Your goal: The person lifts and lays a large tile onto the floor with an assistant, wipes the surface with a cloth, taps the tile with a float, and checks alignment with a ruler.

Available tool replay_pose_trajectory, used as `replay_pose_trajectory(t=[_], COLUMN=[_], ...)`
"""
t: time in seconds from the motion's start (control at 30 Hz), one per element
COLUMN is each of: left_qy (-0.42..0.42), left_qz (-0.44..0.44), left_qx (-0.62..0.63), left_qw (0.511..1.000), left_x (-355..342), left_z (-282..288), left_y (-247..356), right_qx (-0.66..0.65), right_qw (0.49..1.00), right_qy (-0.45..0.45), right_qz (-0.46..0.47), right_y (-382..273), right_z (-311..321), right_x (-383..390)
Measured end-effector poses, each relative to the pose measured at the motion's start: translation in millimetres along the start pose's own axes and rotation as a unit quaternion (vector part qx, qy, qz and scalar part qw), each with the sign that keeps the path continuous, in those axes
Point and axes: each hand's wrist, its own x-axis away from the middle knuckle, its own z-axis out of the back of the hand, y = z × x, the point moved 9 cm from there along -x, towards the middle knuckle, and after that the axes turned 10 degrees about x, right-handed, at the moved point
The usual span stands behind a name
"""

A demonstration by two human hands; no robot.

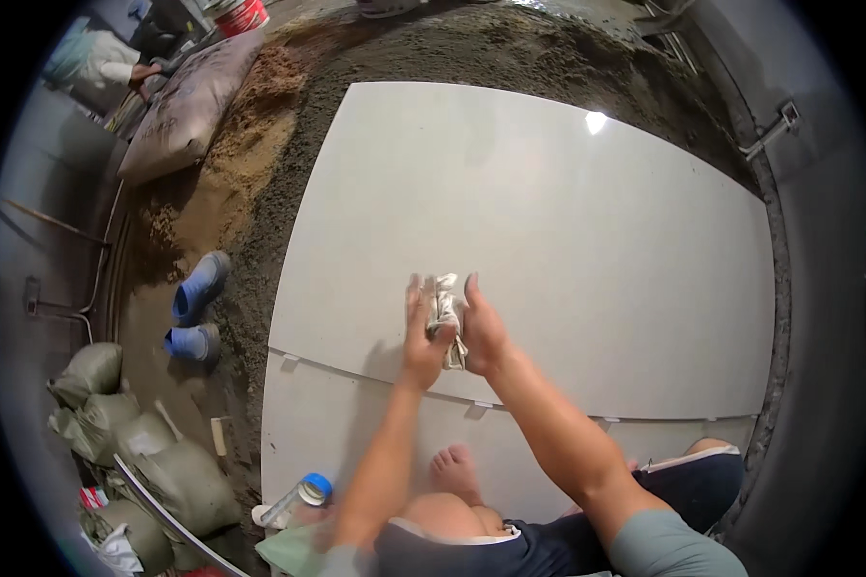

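Item, cloth, crumpled, off-white (445, 313): one, upright between the two palms, above the big slab. We judge it light, soft and limp, not fragile; damp or dry, we cannot tell. Best hold: pinched across its bunched middle.

Item, hands: two. The left hand (423, 332) clasps the cloth, thumb bent across it, fingers straight. The right hand (486, 332) stands apart-fingered and flat beside it, not closed round anything; whether its palm presses, we cannot tell.

Item, pale glossy floor tiles (548, 221): we count at least two, meeting at a joint.

Item, white tile clips (479, 411): four visible along that joint.

Item, blue shoes (200, 287): two.

Item, blue-capped container (315, 489): one.

Item, large plump sack (188, 115): one.

Item, greenish sacks (188, 476): several, overlapping, count uncertain.

Item, red bucket (238, 15): one.
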Motion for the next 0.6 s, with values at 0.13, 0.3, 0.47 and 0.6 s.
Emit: replay_pose_trajectory(t=[0.13, 0.3, 0.47, 0.6], left_qy=[0.038, 0.097, -0.264, -0.242], left_qz=[0.002, -0.113, -0.042, -0.142], left_qx=[-0.033, -0.155, -0.342, -0.328], left_qw=[0.999, 0.977, 0.901, 0.902], left_x=[-2, 29, 62, 28], left_z=[-13, -30, -91, -39], left_y=[-16, -6, -65, -96], right_qx=[0.026, 0.213, 0.179, 0.148], right_qw=[0.996, 0.974, 0.955, 0.938], right_qy=[-0.083, 0.072, 0.206, 0.295], right_qz=[-0.026, 0.025, 0.114, 0.105], right_y=[9, -32, -86, -93], right_z=[8, 90, 161, 201], right_x=[3, 11, 46, 72])
